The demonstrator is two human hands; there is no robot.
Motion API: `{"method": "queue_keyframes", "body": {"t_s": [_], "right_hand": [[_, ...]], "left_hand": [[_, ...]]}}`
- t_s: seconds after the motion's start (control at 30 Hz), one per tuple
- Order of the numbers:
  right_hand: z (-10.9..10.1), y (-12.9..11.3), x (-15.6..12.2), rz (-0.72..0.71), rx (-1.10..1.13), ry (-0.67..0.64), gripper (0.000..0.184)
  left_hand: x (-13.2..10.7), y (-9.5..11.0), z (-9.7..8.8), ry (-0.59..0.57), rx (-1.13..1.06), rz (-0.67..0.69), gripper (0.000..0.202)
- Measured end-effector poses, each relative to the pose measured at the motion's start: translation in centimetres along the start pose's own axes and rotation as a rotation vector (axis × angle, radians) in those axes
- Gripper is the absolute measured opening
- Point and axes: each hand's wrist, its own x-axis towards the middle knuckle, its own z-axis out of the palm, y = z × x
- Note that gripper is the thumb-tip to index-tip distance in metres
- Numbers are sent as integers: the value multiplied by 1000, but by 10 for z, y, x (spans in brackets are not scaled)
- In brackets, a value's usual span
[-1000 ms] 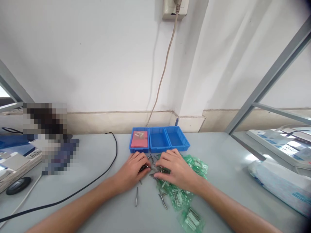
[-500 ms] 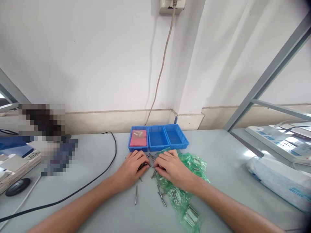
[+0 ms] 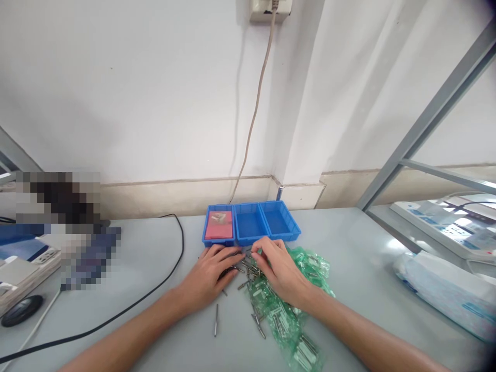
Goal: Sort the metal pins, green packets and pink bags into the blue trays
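Note:
My left hand (image 3: 207,274) rests palm down on the table, its fingers stretched over a loose pile of thin metal pins (image 3: 248,268). The thumb is apart from the index finger, and some pins show between them. Close by on the right, my right hand (image 3: 277,266) is curled, thumb and index finger near each other above the pile; whatever is between them is too small to make out. Beneath that hand lies green plastic bubble wrap (image 3: 284,320) with bundles of pins in it. One single metal pin (image 3: 216,320) lies apart, nearer me.
Behind the hands stand three joined blue trays (image 3: 251,222); the left one holds a red sheet (image 3: 219,225) with small pieces on it. A black cable (image 3: 127,305) crosses the left side near a mouse (image 3: 22,310). At the right lies a soft white pack (image 3: 442,289).
My hands have drawn apart. The right hand has lifted off the pins and turned, while the left fingers have spread out flatter. More of the pin pile shows between them.

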Motion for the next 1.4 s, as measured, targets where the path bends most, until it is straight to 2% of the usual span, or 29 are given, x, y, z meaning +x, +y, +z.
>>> {"method": "queue_keyframes", "body": {"t_s": [0.23, 0.43, 0.7, 0.83, 0.97, 1.1, 1.23, 1.4], "right_hand": [[2, 10, 3, 34, 34, 139, 20], [2, 11, 2, 102, 77, 209, 11], [-2, 9, 3, 48, 95, 267, 14], [-2, 11, 2, 87, 98, 281, 13], [0, 13, 0, 112, 222, 270, 9], [0, 14, 1, 115, 340, 259, 17], [-1, 14, 3, 120, 351, 265, 19], [-3, 14, 6, 168, 342, 267, 12]], "left_hand": [[5, 6, -4, -18, 8, 19, 35], [4, 6, -3, -17, 0, 2, 29], [4, 6, -3, -5, -10, 10, 28], [5, 6, -3, -13, -16, 5, 29], [5, 6, -4, -25, -18, -9, 29], [4, 7, -4, -36, -24, -14, 28], [4, 7, -4, -28, -24, -7, 28], [3, 6, -4, -27, -19, -1, 29]]}}
